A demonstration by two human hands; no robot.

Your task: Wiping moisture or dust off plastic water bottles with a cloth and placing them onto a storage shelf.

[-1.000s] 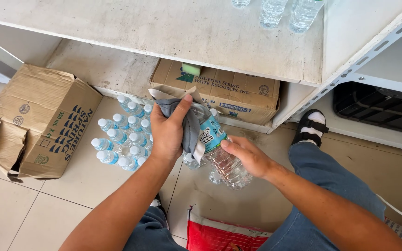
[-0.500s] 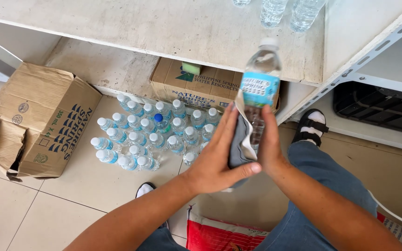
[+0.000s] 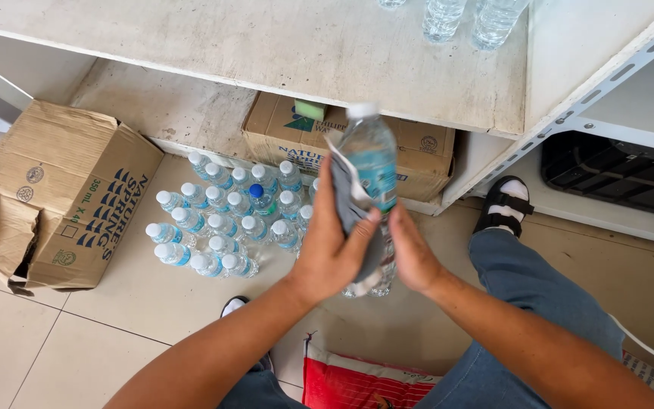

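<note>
- Clear plastic water bottle with white cap and blue label (image 3: 371,170): held upright in front of the person, above the tiled floor (image 3: 77,341), between both hands.
- Left hand (image 3: 332,254): clenched around a grey cloth (image 3: 350,212), pressing the cloth against the left side of the bottle, thumb across the front.
- Right hand (image 3: 412,254): grasping the lower part of the bottle from the right side; its fingers are mostly hidden behind the bottle.
- Group of small capped clear water bottles (image 3: 225,223): standing on the floor, just left of the hands; one carries a blue cap, the others white.
- Opened brown cardboard box (image 3: 62,201): lying on its side, left of the bottle group.
- Second brown cardboard box (image 3: 289,129): under the worn white shelf (image 3: 266,45), behind the held bottle.
- Further clear bottles (image 3: 463,15): standing on the shelf at the top edge.
- Risk, slip: the bottle is gripped low and through cloth; a loose grip or a wet surface could let it drop.
- Risk, knock-over: a dropped bottle would likely fall near the floor group and topple several.
- Risk, snag: the loose cloth end could catch on the cap and tilt the bottle.
</note>
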